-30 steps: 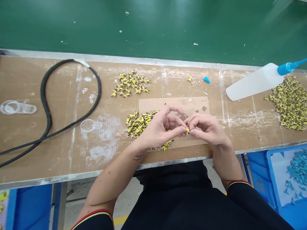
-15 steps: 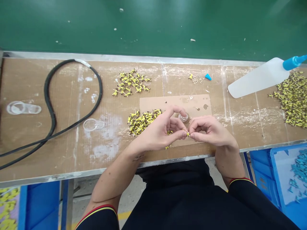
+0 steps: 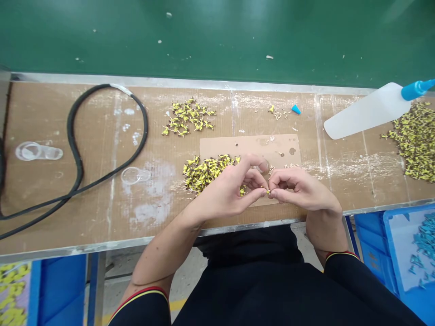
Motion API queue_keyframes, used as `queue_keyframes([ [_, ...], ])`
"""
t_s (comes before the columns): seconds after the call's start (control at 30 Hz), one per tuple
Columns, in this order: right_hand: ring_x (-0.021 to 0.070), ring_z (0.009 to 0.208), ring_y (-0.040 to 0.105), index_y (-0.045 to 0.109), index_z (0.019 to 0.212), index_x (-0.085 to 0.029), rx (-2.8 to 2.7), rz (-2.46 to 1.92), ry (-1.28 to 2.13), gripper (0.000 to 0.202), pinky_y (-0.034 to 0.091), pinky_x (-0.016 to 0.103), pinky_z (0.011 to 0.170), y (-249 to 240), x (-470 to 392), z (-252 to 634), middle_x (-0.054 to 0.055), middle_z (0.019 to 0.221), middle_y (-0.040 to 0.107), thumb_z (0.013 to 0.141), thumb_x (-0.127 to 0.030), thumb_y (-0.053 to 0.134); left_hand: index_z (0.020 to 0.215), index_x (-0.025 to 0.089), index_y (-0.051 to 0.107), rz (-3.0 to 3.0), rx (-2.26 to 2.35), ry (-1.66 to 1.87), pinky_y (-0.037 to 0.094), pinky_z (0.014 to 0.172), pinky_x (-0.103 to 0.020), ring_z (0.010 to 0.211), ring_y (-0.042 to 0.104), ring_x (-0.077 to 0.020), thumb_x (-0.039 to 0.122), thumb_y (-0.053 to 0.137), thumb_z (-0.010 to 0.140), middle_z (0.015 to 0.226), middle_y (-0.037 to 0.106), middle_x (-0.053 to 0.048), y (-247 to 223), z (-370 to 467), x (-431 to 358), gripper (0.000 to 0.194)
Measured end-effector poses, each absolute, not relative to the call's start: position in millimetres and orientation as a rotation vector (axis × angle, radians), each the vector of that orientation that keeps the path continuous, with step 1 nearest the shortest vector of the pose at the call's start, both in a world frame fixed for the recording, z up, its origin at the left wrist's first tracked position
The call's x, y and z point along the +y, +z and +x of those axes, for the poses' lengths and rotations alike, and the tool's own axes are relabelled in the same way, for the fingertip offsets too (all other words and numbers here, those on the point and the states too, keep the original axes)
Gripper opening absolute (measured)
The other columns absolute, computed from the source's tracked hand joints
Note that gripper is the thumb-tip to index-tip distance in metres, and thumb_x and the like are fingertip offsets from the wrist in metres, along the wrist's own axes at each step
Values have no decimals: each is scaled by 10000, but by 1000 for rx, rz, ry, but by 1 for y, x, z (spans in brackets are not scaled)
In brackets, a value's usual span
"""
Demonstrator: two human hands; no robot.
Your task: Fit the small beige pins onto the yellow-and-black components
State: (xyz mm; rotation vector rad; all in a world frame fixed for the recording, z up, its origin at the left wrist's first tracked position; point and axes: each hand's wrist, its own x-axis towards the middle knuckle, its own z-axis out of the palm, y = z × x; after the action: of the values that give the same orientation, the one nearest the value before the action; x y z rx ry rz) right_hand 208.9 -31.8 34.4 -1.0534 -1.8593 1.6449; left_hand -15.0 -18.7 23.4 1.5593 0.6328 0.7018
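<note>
A small yellow piece (image 3: 268,192) sits between the fingertips of both hands, above the front of a cardboard sheet (image 3: 220,144). Thumb and finger of my left hand (image 3: 239,188) pinch it from one side, while the left index finger arches above. From the other side my right hand (image 3: 299,188) closes on it in a pinch, fingers curled. Fingertips hide most of its shape. Beside my left hand lies a heap of yellow and dark brown small pieces (image 3: 204,172). Tiny white bits (image 3: 290,166) lie behind my right hand. A small clear dish is mostly hidden behind the left fingers.
Behind lie a looser group of yellow pieces (image 3: 190,117) and a blue cap (image 3: 296,109). At right are a white squeeze bottle (image 3: 369,111) and a large yellow pile (image 3: 416,140). A black cable (image 3: 79,165) and clear plastic scoops (image 3: 136,175) occupy the left. Blue bins (image 3: 390,253) stand below.
The view has shifted slightly. Both hands keep their pinch at nearly the same spot, and the left index finger has bent a little lower. More white bits show behind the right hand.
</note>
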Motion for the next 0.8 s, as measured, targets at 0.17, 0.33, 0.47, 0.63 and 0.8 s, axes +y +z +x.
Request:
queue_keyframes([
  [0.17, 67, 554, 488, 598, 786, -170, -1860, -1067, 1656, 139, 395, 194, 511, 33, -32, 208, -44, 632, 562, 924, -169, 611, 1126, 246, 426, 1720, 603, 752, 543, 713, -207, 753, 725, -105, 72, 604, 917, 866, 722, 20, 20, -16, -19, 325],
  [0.33, 59, 553, 495, 592, 783, -171, -1825, -1087, 1625, 154, 399, 190, 509, 31, -32, 208, -40, 658, 567, 932, -191, 619, 1123, 249, 435, 1711, 634, 814, 565, 714, -218, 770, 740, -122, 106, 617, 928, 891, 715, 8, 17, -14, -21, 303],
  [0.47, 62, 572, 535, 594, 787, -174, -1822, -1099, 1555, 167, 419, 191, 510, 29, -33, 209, -23, 715, 599, 940, -220, 642, 1103, 249, 455, 1613, 682, 862, 578, 709, -222, 755, 738, -124, 121, 640, 914, 873, 724, 5, 14, -10, -24, 293],
  [0.63, 65, 578, 538, 604, 786, -174, -1831, -1104, 1505, 171, 409, 193, 497, 28, -33, 212, -15, 733, 611, 942, -226, 650, 1087, 248, 461, 1483, 718, 857, 564, 672, -199, 684, 705, -97, 106, 653, 893, 832, 737, 20, 14, -6, -26, 308],
  [0.8, 75, 575, 555, 651, 794, -172, -1741, -1088, 1455, 157, 426, 206, 498, 27, -35, 211, -3, 739, 635, 931, -237, 690, 1058, 230, 485, 1237, 675, 864, 576, 657, -185, 710, 732, -104, 142, 690, 902, 822, 753, 8, 13, -2, -24, 271],
])
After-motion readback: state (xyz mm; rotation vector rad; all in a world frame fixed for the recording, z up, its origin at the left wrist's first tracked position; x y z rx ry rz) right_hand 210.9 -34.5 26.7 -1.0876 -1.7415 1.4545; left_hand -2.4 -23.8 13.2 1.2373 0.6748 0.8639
